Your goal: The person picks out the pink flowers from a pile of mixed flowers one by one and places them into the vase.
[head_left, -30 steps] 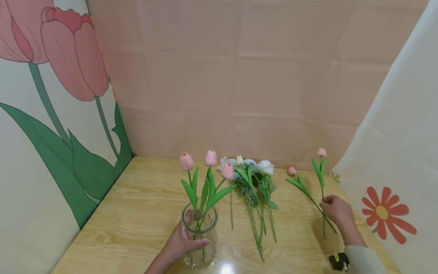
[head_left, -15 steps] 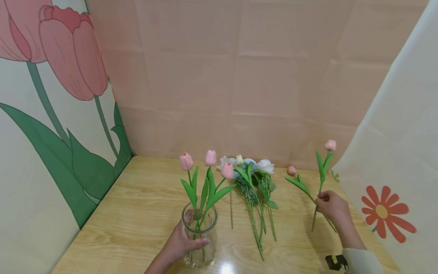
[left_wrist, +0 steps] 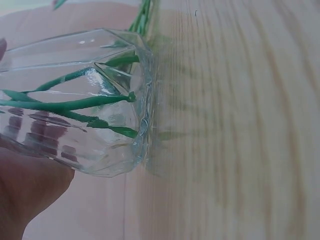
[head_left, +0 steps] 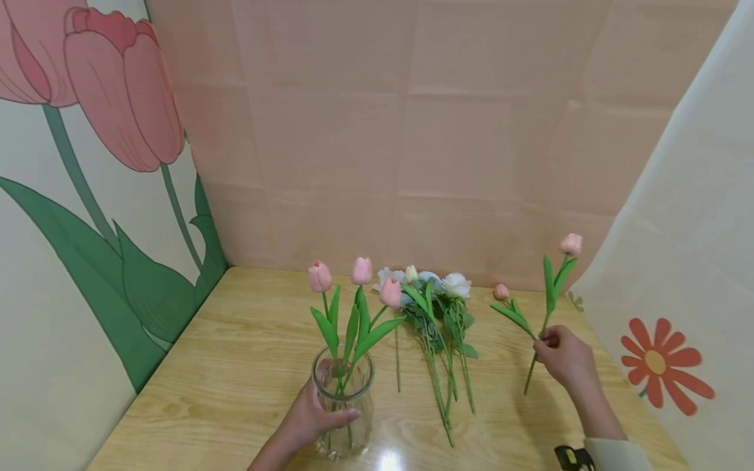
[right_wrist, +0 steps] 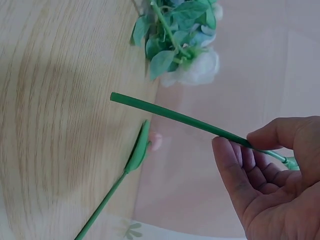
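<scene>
In the head view my left hand (head_left: 315,412) grips the side of a clear glass vase (head_left: 359,425). Three pink tulips (head_left: 362,271) stand in it, their stems crossing inside the glass, as the left wrist view shows at the vase bottom (left_wrist: 142,115). On the right, my right hand (head_left: 567,356) pinches the stem of another pink tulip (head_left: 571,244) between thumb and fingers. Its bare stem end (right_wrist: 150,107) points down and to the left, off the table. One more pink tulip (head_left: 511,315) lies on the table just left of that hand.
White and pale blue flowers (head_left: 457,285) with leafy stems and a cream tulip (head_left: 412,273) lie at the back middle of the wooden table (head_left: 235,366). A pink backdrop (head_left: 330,131) rises behind, with printed sheets (head_left: 707,229) at both sides.
My right hand has lifted the tulip and moved slightly left, the bloom rising and tilting right while the stem end swings left. The left hand and vase have stayed in place.
</scene>
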Demonstrator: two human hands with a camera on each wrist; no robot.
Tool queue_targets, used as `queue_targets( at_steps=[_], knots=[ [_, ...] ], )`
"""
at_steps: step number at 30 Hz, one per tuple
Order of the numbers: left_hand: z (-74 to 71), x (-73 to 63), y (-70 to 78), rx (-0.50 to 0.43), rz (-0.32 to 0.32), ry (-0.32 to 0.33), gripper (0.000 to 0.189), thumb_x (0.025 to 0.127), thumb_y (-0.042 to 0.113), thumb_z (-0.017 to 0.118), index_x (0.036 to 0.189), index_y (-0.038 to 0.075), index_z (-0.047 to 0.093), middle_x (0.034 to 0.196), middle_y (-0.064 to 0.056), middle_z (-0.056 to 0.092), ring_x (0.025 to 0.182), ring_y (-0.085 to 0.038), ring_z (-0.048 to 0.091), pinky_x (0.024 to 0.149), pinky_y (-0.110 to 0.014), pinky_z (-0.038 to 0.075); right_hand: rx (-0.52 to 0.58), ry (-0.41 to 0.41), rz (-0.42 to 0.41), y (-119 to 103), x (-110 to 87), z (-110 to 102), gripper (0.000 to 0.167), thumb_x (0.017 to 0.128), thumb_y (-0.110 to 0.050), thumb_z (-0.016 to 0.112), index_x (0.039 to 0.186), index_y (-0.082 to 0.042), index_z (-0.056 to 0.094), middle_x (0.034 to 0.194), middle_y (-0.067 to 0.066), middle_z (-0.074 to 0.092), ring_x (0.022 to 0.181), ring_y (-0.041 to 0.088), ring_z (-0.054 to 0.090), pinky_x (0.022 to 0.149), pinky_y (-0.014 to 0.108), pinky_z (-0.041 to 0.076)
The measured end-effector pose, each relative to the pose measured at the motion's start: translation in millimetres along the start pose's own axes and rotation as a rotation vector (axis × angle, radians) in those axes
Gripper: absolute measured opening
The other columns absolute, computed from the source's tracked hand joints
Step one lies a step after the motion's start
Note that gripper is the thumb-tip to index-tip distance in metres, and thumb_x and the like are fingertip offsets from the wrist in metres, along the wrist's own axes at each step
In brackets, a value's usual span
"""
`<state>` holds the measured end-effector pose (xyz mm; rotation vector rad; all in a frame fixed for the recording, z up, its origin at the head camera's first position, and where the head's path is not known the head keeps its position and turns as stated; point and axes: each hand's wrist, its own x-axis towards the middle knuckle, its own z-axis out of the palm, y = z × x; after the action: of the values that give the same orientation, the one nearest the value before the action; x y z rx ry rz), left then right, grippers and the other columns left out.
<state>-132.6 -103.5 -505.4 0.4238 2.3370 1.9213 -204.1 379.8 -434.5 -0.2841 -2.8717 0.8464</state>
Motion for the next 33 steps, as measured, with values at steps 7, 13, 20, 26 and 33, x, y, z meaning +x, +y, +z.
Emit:
queue_targets(
  at_steps=[7,13,20,26,33],
  knots=[
    [-0.7,-0.1,-1.8,-0.009,0.015,-0.01,0.078,0.076,0.025,0.089,0.141,0.025,0.045,0.147,-0.014,0.052,0.133,-0.043,0.048,0.105,-0.072,0.036,0.007,0.009,-0.017,-8.4,-7.6,0.8,0.03,0.096,-0.021,0.055,0.113,0.003,0.054,0.099,0.02,0.067,0.081,0.027,0.067,0.058,0.032,0.048],
    [-1.0,0.5,-3.2,-0.036,0.023,-0.026,0.078,0.078,0.024,0.087,0.143,0.024,0.044,0.147,-0.015,0.051,0.132,-0.044,0.048,0.105,-0.071,0.037,0.026,0.017,-0.044,-15.5,-14.5,4.1,0.028,0.096,-0.02,0.055,0.112,0.003,0.055,0.097,0.017,0.067,0.078,0.022,0.068,0.058,0.031,0.049],
    [-0.8,2.3,-2.2,-0.051,0.028,-0.022,0.075,0.078,0.023,0.087,0.14,0.025,0.046,0.144,-0.011,0.054,0.133,-0.041,0.047,0.108,-0.071,0.032,0.044,0.022,-0.069,-25.1,-23.1,7.5,0.029,0.098,-0.019,0.057,0.114,0.004,0.055,0.099,0.018,0.067,0.077,0.02,0.068,0.058,0.031,0.05],
    [-1.2,2.4,-2.8,-0.037,0.022,-0.019,0.074,0.077,0.025,0.088,0.139,0.025,0.046,0.144,-0.011,0.054,0.133,-0.039,0.048,0.109,-0.073,0.03,0.048,0.033,-0.101,-32.6,-32.0,10.6,0.027,0.098,-0.019,0.058,0.114,0.004,0.056,0.098,0.017,0.067,0.076,0.018,0.068,0.057,0.03,0.05],
    [-0.8,2.4,-4.1,-0.059,0.04,-0.027,0.074,0.079,0.021,0.086,0.14,0.024,0.045,0.145,-0.012,0.053,0.133,-0.041,0.048,0.107,-0.07,0.036,0.063,0.051,-0.138,-43.9,-40.9,13.2,0.023,0.097,-0.017,0.059,0.11,0.001,0.057,0.096,0.016,0.068,0.078,0.02,0.068,0.057,0.03,0.049]
  ],
)
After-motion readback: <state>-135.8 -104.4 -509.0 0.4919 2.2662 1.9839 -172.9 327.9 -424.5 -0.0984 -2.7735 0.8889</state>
